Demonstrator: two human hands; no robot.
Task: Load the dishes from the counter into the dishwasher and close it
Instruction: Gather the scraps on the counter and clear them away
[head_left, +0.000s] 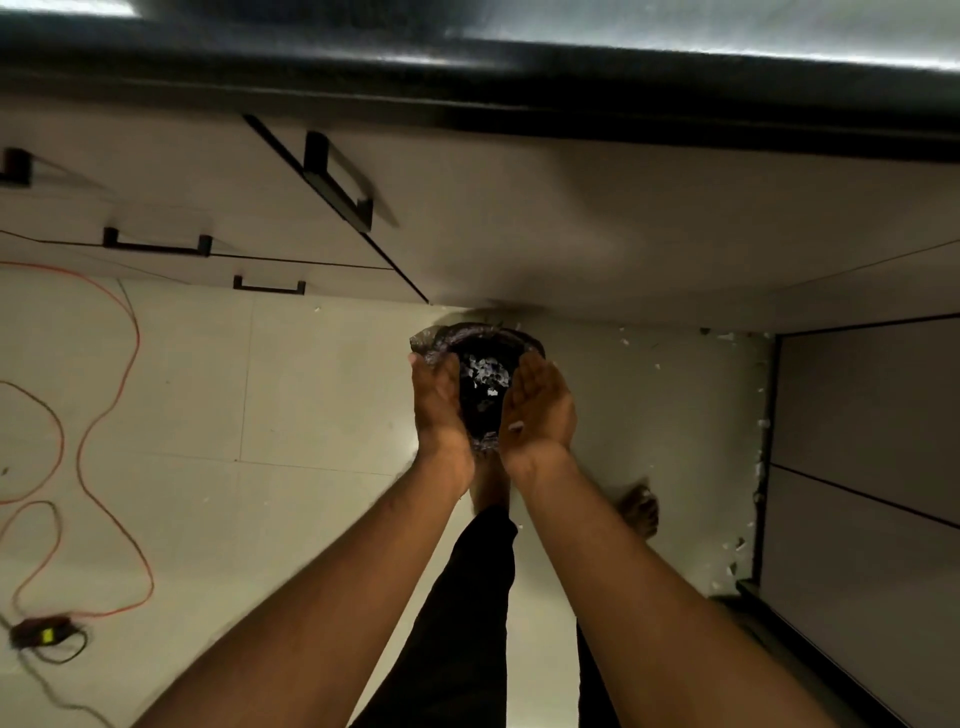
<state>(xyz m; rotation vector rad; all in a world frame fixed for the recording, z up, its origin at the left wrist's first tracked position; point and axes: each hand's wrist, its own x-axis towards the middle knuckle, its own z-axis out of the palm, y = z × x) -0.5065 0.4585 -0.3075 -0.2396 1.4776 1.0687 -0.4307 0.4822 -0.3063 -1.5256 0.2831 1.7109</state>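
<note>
Both hands are held out flat over a black bin (480, 364) on the floor (260, 415). The left hand (436, 400) and right hand (540, 405) grasp nothing. No dishes can be seen; white bits lie in the bin.

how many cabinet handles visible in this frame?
4. One cut off at the left edge, one long handle on the angled door, one lower left, one below that near the floor. More may lie out of view.

both hands (493, 405) over black-lined bin (480, 358), white shards inside (485, 371)
</note>
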